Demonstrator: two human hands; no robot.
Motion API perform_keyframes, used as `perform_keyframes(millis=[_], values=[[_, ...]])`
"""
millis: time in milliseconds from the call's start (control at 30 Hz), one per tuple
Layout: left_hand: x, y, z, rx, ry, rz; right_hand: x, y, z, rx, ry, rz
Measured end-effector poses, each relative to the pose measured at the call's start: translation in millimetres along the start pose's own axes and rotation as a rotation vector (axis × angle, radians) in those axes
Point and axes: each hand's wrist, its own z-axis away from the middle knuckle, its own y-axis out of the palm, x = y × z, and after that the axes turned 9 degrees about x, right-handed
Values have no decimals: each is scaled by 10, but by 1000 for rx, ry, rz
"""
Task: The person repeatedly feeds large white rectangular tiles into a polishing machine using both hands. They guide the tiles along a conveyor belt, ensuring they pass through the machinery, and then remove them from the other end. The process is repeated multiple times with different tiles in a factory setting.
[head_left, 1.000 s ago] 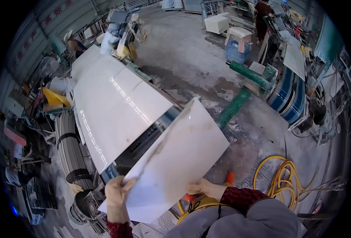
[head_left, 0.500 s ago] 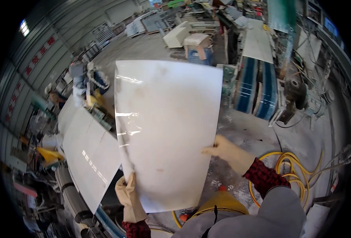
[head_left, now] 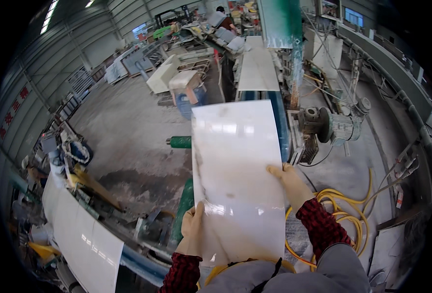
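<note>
A large glossy white slab [head_left: 238,166] with faint grey-brown veining is held up in front of my body. My left hand [head_left: 191,229], in a cream glove, grips its left edge low down. On the opposite edge, a bit higher, my right hand [head_left: 290,183] has its gloved thumb on the face and its fingers behind, out of sight. Past the slab's far end lies a conveyor with blue belts [head_left: 281,122], carrying another pale slab [head_left: 260,68]. The held slab hides much of the belts.
At the lower left another white slab [head_left: 86,239] rests on a line. An electric motor [head_left: 340,126] stands right of the conveyor, and a coiled yellow hose [head_left: 345,215] lies on the floor. Green rollers [head_left: 181,142] show left of the held slab. A person [head_left: 226,22] is far off.
I have turned to the right, carrying the slab from beside the left-hand line to in front of the blue-belted conveyor. The slab is tilted flatter, and both hands keep their grip.
</note>
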Motion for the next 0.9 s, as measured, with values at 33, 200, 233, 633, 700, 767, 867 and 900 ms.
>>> perform_keyframes(millis=[33,200,233,633,700,767,867,900], values=[[8,116,-126,54,-11,79,-152,-167,-56,41,-40,-63],[47,677,-927,163,28,112,-482,-823,-559,-139,45,224],[23,763,-1127,189,-12,54,-442,-905,-651,-118,66,154],[-438,1484,-2935,371,-124,233,-235,-1428,-2145,-320,285,241],[-523,1567,-3107,311,-168,131,-250,-1497,-2123,-282,335,191],[-607,1633,-3241,329,-178,78,-282,-1440,-1909,-205,340,159],[-780,1722,-3487,409,-183,115,-331,-1227,-1193,-44,295,356],[-837,1765,-3538,399,-194,171,-352,-1150,-1023,-1,290,421]])
